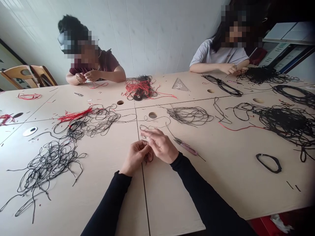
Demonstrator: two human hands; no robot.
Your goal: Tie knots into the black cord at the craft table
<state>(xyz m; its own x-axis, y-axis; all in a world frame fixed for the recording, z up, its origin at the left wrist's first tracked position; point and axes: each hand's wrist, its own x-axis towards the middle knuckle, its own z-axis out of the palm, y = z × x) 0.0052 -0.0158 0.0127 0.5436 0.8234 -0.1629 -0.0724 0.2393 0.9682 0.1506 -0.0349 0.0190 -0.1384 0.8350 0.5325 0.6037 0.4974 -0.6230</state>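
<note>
Now | left hand [136, 156] pinches thin looped black cord [148, 159] | right hand [161, 146] touching

Both black-sleeved arms reach in from the near edge and meet at centre. The left hand [136, 158] is curled, fingertips pinched together. The right hand [161, 146] touches it, palm down, fingers loosely extended leftward.

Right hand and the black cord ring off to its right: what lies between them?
Head view: pink-handled scissors lie beside the right hand; beyond them the table is bare up to the black cord ring.
</note>
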